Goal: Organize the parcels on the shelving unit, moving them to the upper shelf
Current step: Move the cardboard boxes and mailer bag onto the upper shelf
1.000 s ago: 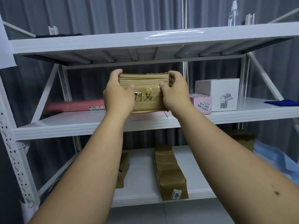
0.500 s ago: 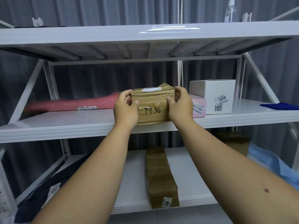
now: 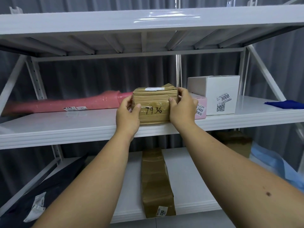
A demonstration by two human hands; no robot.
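A brown taped cardboard parcel (image 3: 154, 104) with handwritten numbers rests on the front of the middle shelf (image 3: 74, 127). My left hand (image 3: 128, 116) grips its left side and my right hand (image 3: 181, 109) grips its right side. Beside it on that shelf lie a long pink wrapped parcel (image 3: 69, 103), a small pink box (image 3: 200, 107) and a white box (image 3: 218, 94) marked 3008. On the lower shelf (image 3: 189, 186) lies a long brown parcel (image 3: 156, 183), with another brown parcel (image 3: 236, 143) at the back right.
The top shelf (image 3: 148, 22) spans the view above, a clear bottle partly seen at its right end. A blue cloth (image 3: 284, 103) lies on the middle shelf's right end. A dark bag (image 3: 41, 196) with a label sits lower left, light blue plastic (image 3: 279, 163) lower right.
Both hands have lowered the brown parcel from mid-air under the top shelf down onto the middle shelf, next to the small pink box.
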